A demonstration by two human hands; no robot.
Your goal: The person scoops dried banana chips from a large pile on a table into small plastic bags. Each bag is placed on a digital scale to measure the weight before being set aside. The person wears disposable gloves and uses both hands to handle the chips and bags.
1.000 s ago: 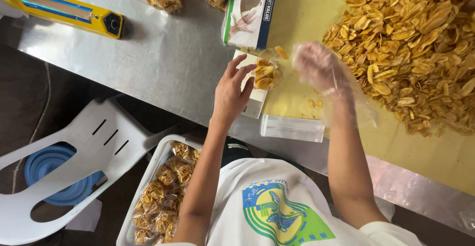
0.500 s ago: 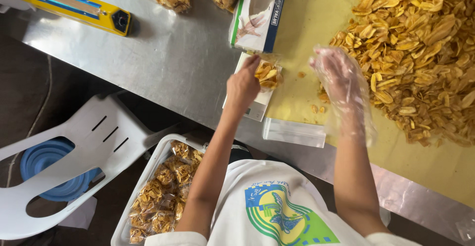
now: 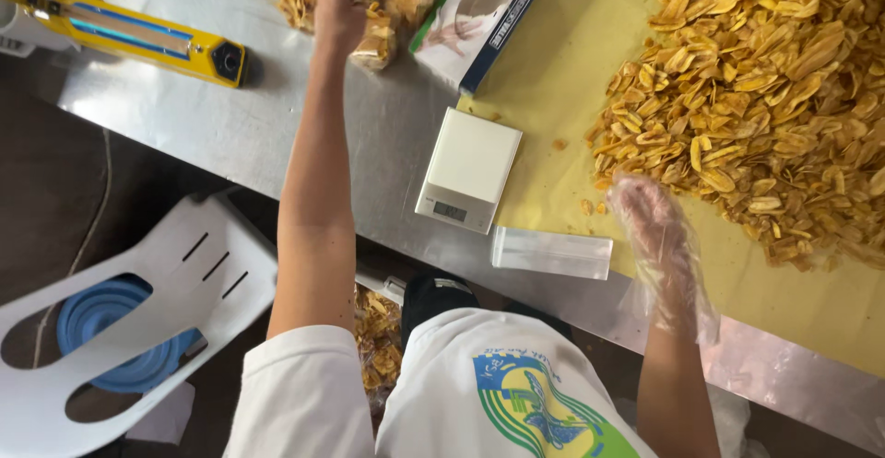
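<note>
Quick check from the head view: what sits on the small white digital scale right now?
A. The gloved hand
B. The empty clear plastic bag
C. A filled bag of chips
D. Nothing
D: the small white digital scale has a bare platform; the left hand holds the filled clear bag of yellow chips far up the steel table.

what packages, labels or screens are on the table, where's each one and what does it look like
Glove box: top centre, at the yellow sheet's edge; white carton, blue and green edges, oval opening.
Scale screen: small grey display on the white scale's near edge, mid-table.
Filled bag: clear, holds yellow chips, under the left hand.
Empty bags: clear flat stack near the gloved right hand.
</note>
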